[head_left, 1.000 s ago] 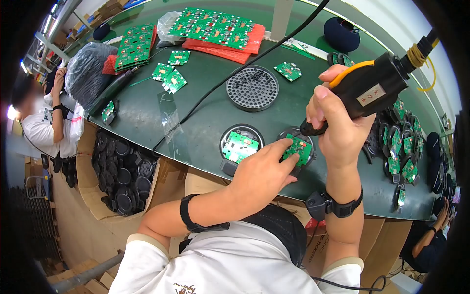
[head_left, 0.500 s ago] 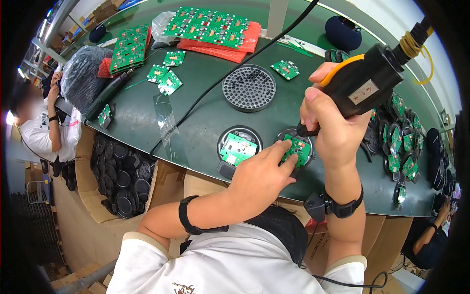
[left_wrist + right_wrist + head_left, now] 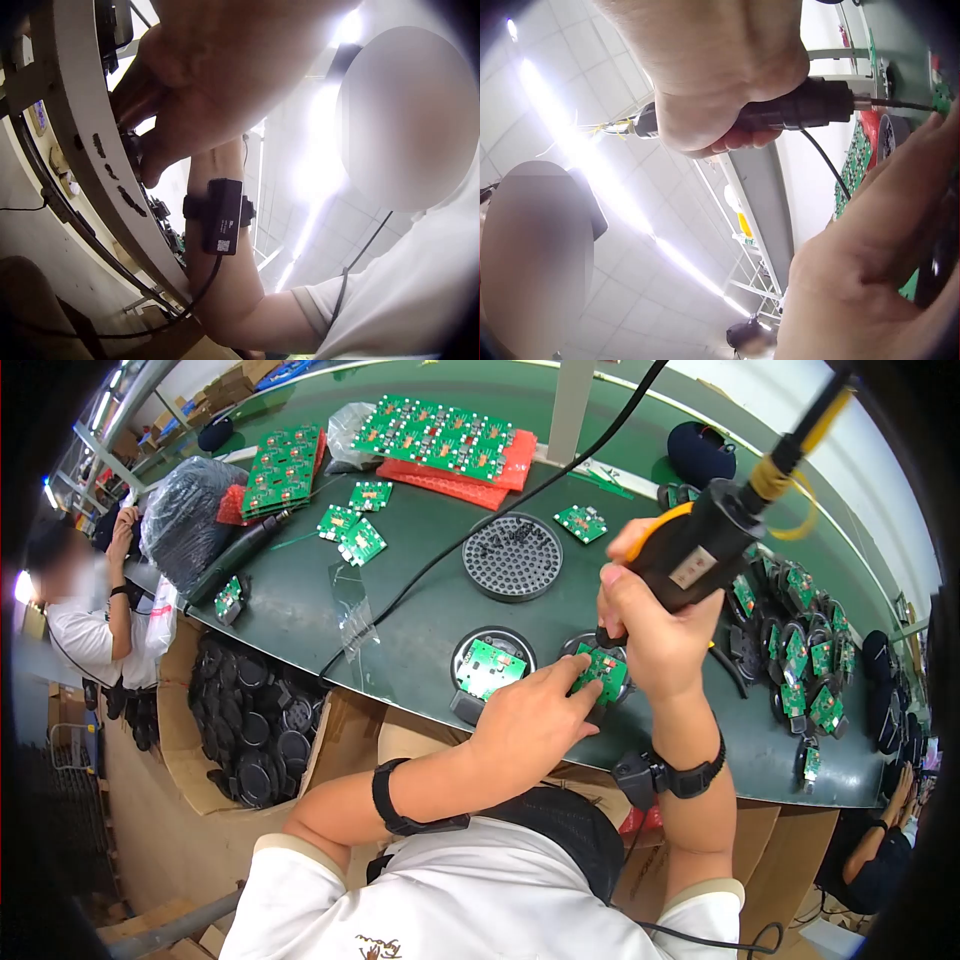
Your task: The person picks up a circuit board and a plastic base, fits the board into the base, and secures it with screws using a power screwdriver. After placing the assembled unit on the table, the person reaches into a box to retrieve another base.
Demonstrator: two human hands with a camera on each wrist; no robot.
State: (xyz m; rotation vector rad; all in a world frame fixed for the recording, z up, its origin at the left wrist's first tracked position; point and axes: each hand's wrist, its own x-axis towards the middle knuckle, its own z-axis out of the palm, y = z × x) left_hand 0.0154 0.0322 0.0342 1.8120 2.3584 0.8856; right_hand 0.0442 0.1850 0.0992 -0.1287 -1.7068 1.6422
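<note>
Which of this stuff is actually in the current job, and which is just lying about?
In the job:
driver, held in right hand
board under left hand
round base beneath it
probably holed dish

Lying about, it seems:
board sheets
loose boards
plastic-wrapped bundle
parts carton

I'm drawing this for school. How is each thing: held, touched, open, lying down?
Power screwdriver, held in right hand
Left hand, touching circuit board
Round tray, partly filled with small black pieces
Cardboard box, open, holding many black parts
Green panel, lying on red wrap
</note>
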